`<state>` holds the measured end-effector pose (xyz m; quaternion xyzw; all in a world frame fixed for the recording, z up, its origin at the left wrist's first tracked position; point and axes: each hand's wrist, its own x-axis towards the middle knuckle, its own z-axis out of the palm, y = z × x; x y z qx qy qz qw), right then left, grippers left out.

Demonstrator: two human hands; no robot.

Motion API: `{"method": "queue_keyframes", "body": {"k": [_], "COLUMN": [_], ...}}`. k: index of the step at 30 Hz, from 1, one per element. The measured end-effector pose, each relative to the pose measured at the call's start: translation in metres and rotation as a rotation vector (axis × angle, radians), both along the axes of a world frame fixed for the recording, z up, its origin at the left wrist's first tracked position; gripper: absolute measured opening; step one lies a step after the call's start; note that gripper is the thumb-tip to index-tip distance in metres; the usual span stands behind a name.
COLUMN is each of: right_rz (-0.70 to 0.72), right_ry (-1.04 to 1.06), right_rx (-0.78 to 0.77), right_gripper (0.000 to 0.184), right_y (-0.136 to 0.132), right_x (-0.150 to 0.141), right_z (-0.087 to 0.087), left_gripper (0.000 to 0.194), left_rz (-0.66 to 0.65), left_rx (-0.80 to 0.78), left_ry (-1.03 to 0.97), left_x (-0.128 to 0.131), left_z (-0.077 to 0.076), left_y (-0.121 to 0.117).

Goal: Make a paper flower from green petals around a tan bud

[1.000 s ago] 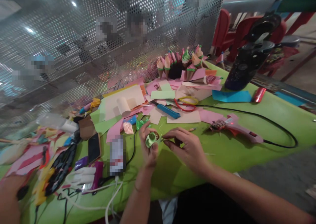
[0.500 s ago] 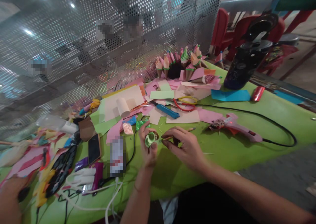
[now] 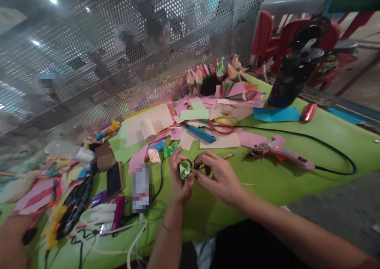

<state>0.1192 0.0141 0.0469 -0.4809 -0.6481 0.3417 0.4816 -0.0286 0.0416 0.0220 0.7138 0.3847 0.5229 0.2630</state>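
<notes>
My left hand [image 3: 179, 180] is closed around a small rolled green paper piece [image 3: 184, 168], held just above the green table [image 3: 282, 182]. My right hand [image 3: 218, 176] pinches the same green roll from its right side, fingers curled. A thin stick [image 3: 228, 156] lies on the table just behind my right hand. A pink glue gun [image 3: 282, 153] lies to the right of my hands, its black cord [image 3: 341, 154] looping away.
Loose pink, green and cream paper sheets [image 3: 154, 122], a blue cutter [image 3: 202, 133], red and yellow scissors [image 3: 224, 123] and paper cones [image 3: 216, 73] fill the table's back. A phone [image 3: 113, 179], cables and scraps lie left. A black bottle [image 3: 292, 77] stands right; perforated metal screen behind.
My right hand has closed in on the green roll, which now looks folded tighter between both hands. The view has shifted slightly.
</notes>
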Motion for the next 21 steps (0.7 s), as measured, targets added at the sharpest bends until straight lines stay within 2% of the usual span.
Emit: {"method": "queue_keyframes", "body": {"k": [5,8,12,21], "right_rz": [-0.026,-0.051,-0.087,-0.126], "right_ry": [0.037,0.004,-0.017,-0.115], "right_rx": [-0.047,-0.047,-0.018,0.017], "right_gripper": [0.007,0.008,0.007,0.012], "right_y": [0.0018,0.0018,0.0010,0.0028], "right_x": [-0.0031,-0.0046,-0.0059,-0.0046], "right_z": [0.0020,0.0039,0.0057,0.0063], "left_gripper": [0.061,0.064,0.070,0.070], "left_rz": [-0.008,0.030,0.074,0.042], "left_rx": [0.106,0.144,0.163,0.147], "left_ry": [0.067,0.099,0.118,0.104], "left_x": [-0.0012,-0.0029,-0.0042,-0.0038], "left_z": [0.0000,-0.0015,-0.0024,-0.0051], "left_y": [0.0013,0.0015,-0.0001,0.0003]}}
